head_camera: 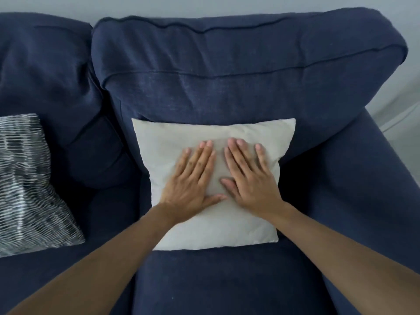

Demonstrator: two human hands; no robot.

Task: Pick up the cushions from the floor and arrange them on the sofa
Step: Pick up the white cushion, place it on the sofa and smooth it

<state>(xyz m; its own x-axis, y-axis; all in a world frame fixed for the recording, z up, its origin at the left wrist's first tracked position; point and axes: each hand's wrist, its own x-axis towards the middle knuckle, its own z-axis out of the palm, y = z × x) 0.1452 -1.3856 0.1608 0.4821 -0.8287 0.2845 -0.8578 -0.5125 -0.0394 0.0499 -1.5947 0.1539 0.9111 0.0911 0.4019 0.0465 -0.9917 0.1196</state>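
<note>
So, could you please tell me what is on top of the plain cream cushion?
Both hands lie flat on the cream cushion: left hand and right hand, side by side. The fabric beneath their palms is hidden.

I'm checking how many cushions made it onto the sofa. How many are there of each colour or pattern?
Plain cream cushion: 1, under both flat hands
Black-and-white patterned cushion: 1, on the left seat
Total: 2
</note>
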